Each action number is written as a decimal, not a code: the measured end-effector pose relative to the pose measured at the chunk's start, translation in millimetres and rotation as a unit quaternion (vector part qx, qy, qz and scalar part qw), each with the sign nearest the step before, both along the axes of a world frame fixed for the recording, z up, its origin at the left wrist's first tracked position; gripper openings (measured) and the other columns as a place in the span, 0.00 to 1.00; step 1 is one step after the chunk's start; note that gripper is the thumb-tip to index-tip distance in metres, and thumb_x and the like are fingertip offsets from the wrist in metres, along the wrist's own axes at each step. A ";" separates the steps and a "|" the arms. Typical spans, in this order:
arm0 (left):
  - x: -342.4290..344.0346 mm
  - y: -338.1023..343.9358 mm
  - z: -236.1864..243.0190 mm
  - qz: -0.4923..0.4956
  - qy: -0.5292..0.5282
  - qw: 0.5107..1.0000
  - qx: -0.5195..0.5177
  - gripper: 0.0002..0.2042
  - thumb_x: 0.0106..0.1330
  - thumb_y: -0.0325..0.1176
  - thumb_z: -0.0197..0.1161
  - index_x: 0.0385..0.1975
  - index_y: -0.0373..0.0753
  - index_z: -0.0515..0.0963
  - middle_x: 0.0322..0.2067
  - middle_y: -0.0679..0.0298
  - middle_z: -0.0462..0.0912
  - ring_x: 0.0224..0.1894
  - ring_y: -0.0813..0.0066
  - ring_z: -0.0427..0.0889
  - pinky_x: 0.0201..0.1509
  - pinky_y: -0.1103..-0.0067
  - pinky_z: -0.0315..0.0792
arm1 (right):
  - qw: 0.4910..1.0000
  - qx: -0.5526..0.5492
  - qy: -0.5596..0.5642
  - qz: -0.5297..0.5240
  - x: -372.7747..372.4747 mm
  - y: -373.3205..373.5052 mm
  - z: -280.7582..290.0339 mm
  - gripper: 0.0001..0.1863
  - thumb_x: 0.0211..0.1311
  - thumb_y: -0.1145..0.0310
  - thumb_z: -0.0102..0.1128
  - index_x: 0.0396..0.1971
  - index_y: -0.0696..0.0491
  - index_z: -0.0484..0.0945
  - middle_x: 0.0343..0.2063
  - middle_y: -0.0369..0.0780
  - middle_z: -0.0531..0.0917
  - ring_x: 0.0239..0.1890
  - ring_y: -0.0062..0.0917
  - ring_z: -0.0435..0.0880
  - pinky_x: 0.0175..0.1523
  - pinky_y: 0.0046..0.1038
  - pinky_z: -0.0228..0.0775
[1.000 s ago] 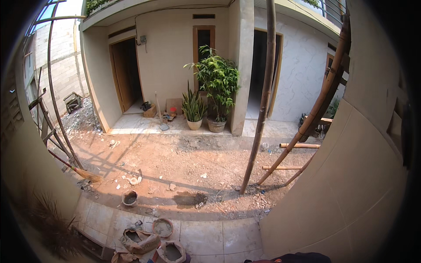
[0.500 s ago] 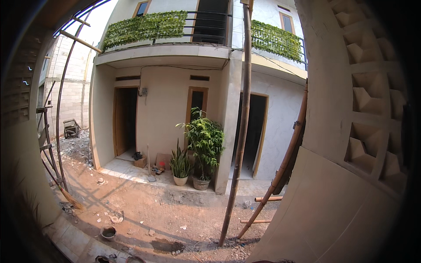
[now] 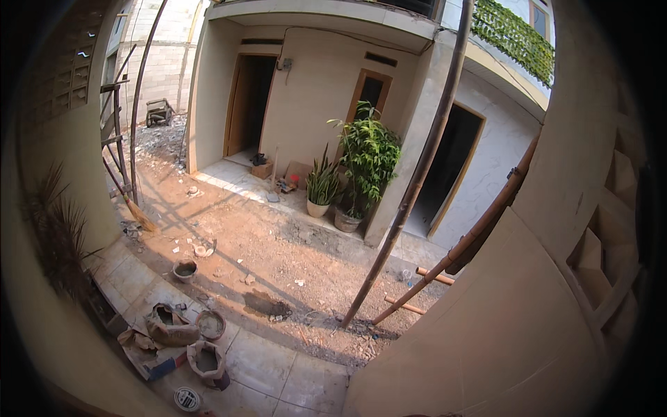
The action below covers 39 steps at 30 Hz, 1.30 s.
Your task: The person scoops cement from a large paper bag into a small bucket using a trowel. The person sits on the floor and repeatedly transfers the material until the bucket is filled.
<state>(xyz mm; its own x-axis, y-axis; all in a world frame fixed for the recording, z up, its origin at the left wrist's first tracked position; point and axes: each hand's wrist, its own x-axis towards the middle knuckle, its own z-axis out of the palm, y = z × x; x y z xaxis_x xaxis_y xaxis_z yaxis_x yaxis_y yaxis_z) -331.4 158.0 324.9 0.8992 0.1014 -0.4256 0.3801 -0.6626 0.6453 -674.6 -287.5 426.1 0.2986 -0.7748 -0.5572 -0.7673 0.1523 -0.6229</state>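
Neither of my hands shows, so what they hold, if anything, is hidden. Down at the lower left, on a tiled ledge [image 3: 257, 361], stand an open paper sack [image 3: 174, 336] and a second open sack [image 3: 219, 377], each with grey powder inside. Between them is a round bucket [image 3: 210, 336] with grey stuff in it. A small white tub [image 3: 187, 399] is nearest to me. Past the ledge, another bucket [image 3: 185, 276] rests on the dirt.
Bamboo poles [image 3: 411, 198] rise at the right, one leaning by a cream wall [image 3: 479, 306]. Short pipes [image 3: 435, 276] lie near their feet. A broom [image 3: 141, 215] leans at the left. Potted plants [image 3: 347, 221] line the house porch opposite. Rubble dots the dirt ground [image 3: 229, 229].
The view has tipped downward and turned left. The sacks and white tub have come into sight, while most of the upper balcony has gone out of it.
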 end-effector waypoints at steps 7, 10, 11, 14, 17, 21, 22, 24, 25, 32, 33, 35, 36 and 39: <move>-31.6 42.4 12.8 -0.038 -0.015 0.999 -0.001 0.18 0.74 0.47 0.64 0.46 0.35 0.83 0.43 0.48 0.89 0.49 0.46 0.87 0.55 0.59 0.77 | 0.991 0.102 0.085 -0.026 -145.2 101.1 -72.1 0.26 0.71 0.51 0.63 0.50 0.61 0.86 0.37 0.46 0.90 0.33 0.37 0.86 0.44 0.40 0.80; -47.2 67.7 20.2 -0.029 -0.001 0.999 0.020 0.19 0.73 0.48 0.65 0.45 0.35 0.84 0.44 0.46 0.89 0.50 0.46 0.87 0.56 0.59 0.77 | 0.984 0.142 0.104 -0.030 -161.0 131.2 -89.7 0.26 0.71 0.51 0.63 0.49 0.61 0.86 0.37 0.46 0.90 0.32 0.36 0.86 0.43 0.41 0.80; -55.4 70.5 19.0 -0.030 0.001 0.999 0.028 0.19 0.72 0.48 0.66 0.45 0.35 0.84 0.43 0.46 0.89 0.50 0.46 0.87 0.56 0.59 0.78 | 0.983 0.146 0.109 -0.034 -166.3 134.1 -91.8 0.26 0.71 0.51 0.63 0.49 0.61 0.86 0.37 0.46 0.90 0.31 0.36 0.86 0.43 0.41 0.80; -78.5 84.8 16.1 -0.040 0.005 0.998 0.055 0.19 0.72 0.48 0.66 0.43 0.35 0.85 0.42 0.47 0.89 0.49 0.45 0.88 0.56 0.60 0.78 | 0.980 0.155 0.113 -0.049 -177.2 145.4 -102.1 0.25 0.71 0.51 0.62 0.49 0.61 0.86 0.36 0.46 0.90 0.30 0.36 0.85 0.42 0.41 0.80; -114.5 114.9 16.3 -0.022 0.021 0.996 0.087 0.19 0.71 0.48 0.67 0.42 0.35 0.85 0.42 0.47 0.90 0.48 0.45 0.88 0.55 0.60 0.79 | 0.978 0.162 0.127 -0.033 -185.3 153.5 -113.5 0.25 0.72 0.51 0.62 0.49 0.62 0.86 0.36 0.46 0.90 0.29 0.36 0.85 0.42 0.41 0.80; -121.3 98.9 39.7 -0.042 0.022 0.994 0.097 0.19 0.72 0.48 0.67 0.42 0.35 0.85 0.41 0.47 0.90 0.47 0.46 0.89 0.55 0.60 0.79 | 0.978 0.159 0.127 -0.047 -203.4 159.6 -137.1 0.25 0.72 0.52 0.62 0.49 0.62 0.86 0.35 0.45 0.90 0.27 0.36 0.85 0.41 0.41 0.80; -125.5 97.8 47.4 -0.041 0.021 0.994 0.102 0.19 0.72 0.48 0.66 0.42 0.35 0.85 0.40 0.47 0.90 0.47 0.47 0.89 0.55 0.60 0.79 | 0.977 0.164 0.122 -0.052 -202.5 159.1 -142.5 0.25 0.72 0.52 0.62 0.49 0.62 0.86 0.35 0.45 0.90 0.27 0.36 0.84 0.40 0.41 0.80; -131.4 96.0 63.2 -0.041 0.026 0.993 0.112 0.18 0.72 0.48 0.66 0.43 0.36 0.85 0.40 0.47 0.90 0.47 0.46 0.89 0.55 0.60 0.79 | 0.975 0.181 0.109 -0.072 -205.5 161.3 -150.3 0.25 0.72 0.52 0.61 0.49 0.62 0.86 0.34 0.45 0.90 0.26 0.36 0.84 0.40 0.42 0.80; -127.0 89.4 70.2 -0.046 0.025 0.992 0.114 0.18 0.73 0.48 0.65 0.44 0.36 0.85 0.41 0.47 0.90 0.48 0.46 0.89 0.55 0.60 0.79 | 0.973 0.190 0.080 -0.101 -200.7 160.4 -150.3 0.25 0.73 0.51 0.60 0.49 0.60 0.85 0.33 0.45 0.89 0.25 0.35 0.83 0.38 0.41 0.79; -118.7 81.3 85.5 -0.083 0.037 0.992 0.087 0.20 0.74 0.49 0.64 0.47 0.37 0.85 0.44 0.46 0.89 0.52 0.45 0.87 0.58 0.60 0.78 | 0.919 0.306 0.070 -0.238 -154.9 140.6 -92.8 0.20 0.78 0.48 0.52 0.41 0.52 0.77 0.20 0.38 0.75 0.15 0.27 0.74 0.21 0.36 0.67; -116.1 82.3 86.0 -0.086 0.034 0.991 0.092 0.20 0.74 0.49 0.64 0.47 0.36 0.85 0.45 0.46 0.89 0.52 0.45 0.87 0.58 0.60 0.77 | 0.916 0.312 0.057 -0.245 -151.1 140.0 -90.9 0.20 0.79 0.48 0.51 0.39 0.52 0.76 0.19 0.38 0.73 0.14 0.26 0.72 0.19 0.35 0.64; -112.2 81.0 89.0 -0.098 0.022 0.991 0.091 0.20 0.74 0.49 0.64 0.47 0.36 0.85 0.45 0.46 0.89 0.52 0.45 0.87 0.59 0.60 0.77 | 0.906 0.325 0.019 -0.271 -152.7 138.0 -96.9 0.20 0.79 0.48 0.51 0.39 0.52 0.75 0.19 0.37 0.73 0.14 0.27 0.72 0.18 0.35 0.65; -109.4 81.1 90.6 -0.107 0.013 0.990 0.086 0.20 0.74 0.49 0.64 0.47 0.36 0.85 0.45 0.46 0.89 0.52 0.45 0.87 0.59 0.60 0.78 | 0.899 0.332 0.001 -0.284 -154.1 138.5 -100.0 0.20 0.79 0.49 0.51 0.38 0.52 0.74 0.19 0.37 0.73 0.14 0.27 0.72 0.18 0.35 0.65; -103.5 81.8 96.9 -0.125 0.005 0.989 0.081 0.19 0.75 0.48 0.64 0.47 0.35 0.85 0.45 0.45 0.89 0.52 0.45 0.87 0.58 0.60 0.77 | 0.895 0.339 0.016 -0.289 -149.4 141.1 -92.8 0.19 0.79 0.50 0.51 0.41 0.53 0.74 0.19 0.37 0.73 0.14 0.27 0.72 0.18 0.34 0.65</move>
<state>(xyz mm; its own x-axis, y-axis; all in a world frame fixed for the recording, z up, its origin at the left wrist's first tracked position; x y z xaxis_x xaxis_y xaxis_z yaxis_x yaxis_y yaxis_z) -434.9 239.8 421.7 0.9005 -0.0553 -0.4314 0.1980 -0.8310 0.5198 -824.1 -146.3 333.3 -0.0669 -0.2753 -0.9590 -0.4540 0.8643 -0.2165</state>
